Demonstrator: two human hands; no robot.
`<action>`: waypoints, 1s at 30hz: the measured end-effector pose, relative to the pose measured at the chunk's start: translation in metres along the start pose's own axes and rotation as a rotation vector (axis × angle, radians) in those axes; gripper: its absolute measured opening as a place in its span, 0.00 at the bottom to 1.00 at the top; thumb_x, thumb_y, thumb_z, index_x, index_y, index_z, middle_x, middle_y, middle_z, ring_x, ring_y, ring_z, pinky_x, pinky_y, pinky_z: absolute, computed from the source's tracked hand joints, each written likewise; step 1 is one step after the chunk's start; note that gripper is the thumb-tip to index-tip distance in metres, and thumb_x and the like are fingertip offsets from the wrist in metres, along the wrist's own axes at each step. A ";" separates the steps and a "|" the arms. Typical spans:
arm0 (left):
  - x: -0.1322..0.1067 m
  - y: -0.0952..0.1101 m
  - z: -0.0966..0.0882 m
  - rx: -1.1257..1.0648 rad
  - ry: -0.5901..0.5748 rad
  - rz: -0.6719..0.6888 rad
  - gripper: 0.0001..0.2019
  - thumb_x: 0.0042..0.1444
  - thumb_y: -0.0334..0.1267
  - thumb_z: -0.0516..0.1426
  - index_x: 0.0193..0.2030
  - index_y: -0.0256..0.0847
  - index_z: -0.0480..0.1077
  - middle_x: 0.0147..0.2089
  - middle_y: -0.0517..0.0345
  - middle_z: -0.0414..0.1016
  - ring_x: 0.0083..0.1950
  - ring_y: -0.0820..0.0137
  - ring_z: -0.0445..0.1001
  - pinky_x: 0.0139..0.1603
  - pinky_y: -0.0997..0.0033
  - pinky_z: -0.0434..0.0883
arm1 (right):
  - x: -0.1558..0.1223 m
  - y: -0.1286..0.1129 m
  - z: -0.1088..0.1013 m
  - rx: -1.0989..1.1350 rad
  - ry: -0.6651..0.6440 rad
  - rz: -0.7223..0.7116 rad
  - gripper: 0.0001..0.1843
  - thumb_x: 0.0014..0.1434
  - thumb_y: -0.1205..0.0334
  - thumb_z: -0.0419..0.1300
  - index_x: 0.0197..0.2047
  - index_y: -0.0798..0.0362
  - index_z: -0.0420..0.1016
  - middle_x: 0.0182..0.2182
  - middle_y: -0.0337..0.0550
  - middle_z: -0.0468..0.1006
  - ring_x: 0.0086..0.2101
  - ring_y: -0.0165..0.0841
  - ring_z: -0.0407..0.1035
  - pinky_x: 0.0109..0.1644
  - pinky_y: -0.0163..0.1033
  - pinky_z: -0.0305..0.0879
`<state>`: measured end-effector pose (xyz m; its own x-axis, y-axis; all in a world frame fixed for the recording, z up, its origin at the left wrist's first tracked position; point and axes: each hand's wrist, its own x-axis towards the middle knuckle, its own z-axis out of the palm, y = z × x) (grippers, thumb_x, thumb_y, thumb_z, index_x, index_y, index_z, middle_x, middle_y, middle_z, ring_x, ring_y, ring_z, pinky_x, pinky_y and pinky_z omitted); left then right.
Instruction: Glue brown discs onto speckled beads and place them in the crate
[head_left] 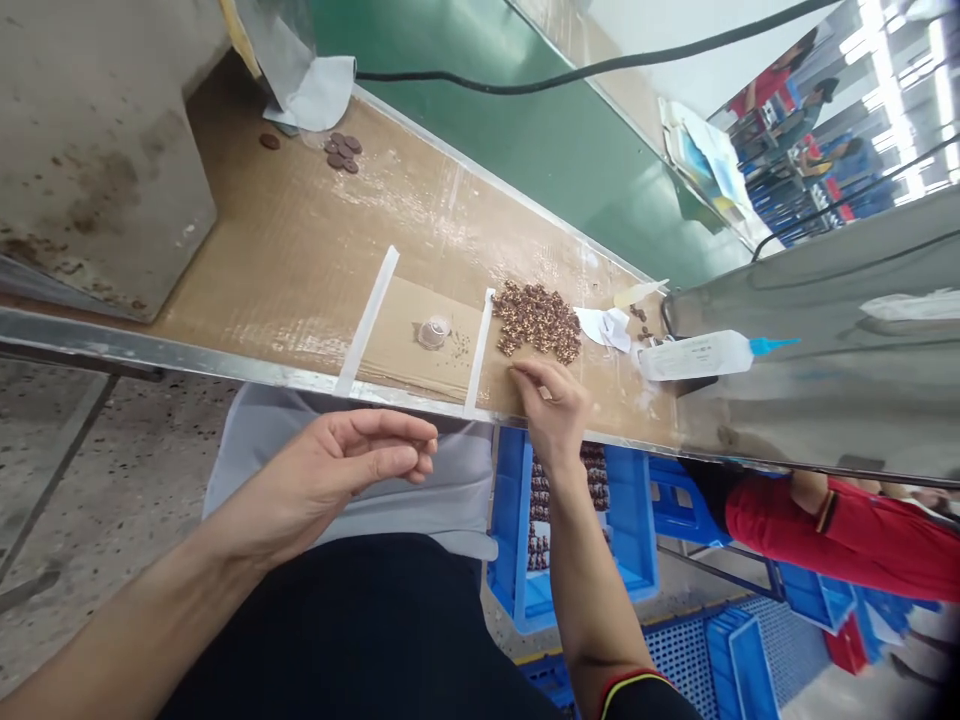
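Note:
My right hand (pixel 553 402) is at the near side of a pile of small copper-coloured metal parts (pixel 538 322) on the bench. Its thumb and forefinger are pinched together, low over the brown covering; whatever is between them is too small to make out. My left hand (pixel 375 450) hovers in front of the bench edge, palm inward, fingers loosely stretched and thumb a little apart, with nothing visible in it. Left of the pile, a small clear round cap (pixel 433 333) sits on a cardboard piece (pixel 409 355), with tiny bits scattered beside it.
White tape strips (pixel 367 320) border the cardboard. A white bottle with a blue nozzle (pixel 697 356) and crumpled paper (pixel 606 328) lie to the right. Brown discs (pixel 343 152) lie far left, near a stained metal box (pixel 97 150). A blue crate (pixel 517 560) stands below; a person in red (pixel 862 530) is at right.

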<state>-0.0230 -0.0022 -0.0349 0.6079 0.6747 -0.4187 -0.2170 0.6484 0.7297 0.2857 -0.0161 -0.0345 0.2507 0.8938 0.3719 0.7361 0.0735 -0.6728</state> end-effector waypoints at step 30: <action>0.037 0.019 -0.017 -0.025 0.270 0.364 0.13 0.63 0.46 0.77 0.50 0.43 0.90 0.43 0.51 0.90 0.44 0.63 0.90 0.54 0.67 0.87 | 0.046 -0.064 0.056 -0.038 -0.157 -0.392 0.13 0.82 0.62 0.62 0.52 0.38 0.90 0.49 0.40 0.90 0.48 0.42 0.80 0.57 0.52 0.77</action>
<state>-0.0178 0.0414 -0.0458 0.2682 0.9259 -0.2661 -0.4003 0.3584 0.8434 0.2152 0.0456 -0.0103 -0.1492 0.8582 0.4911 0.7802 0.4073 -0.4747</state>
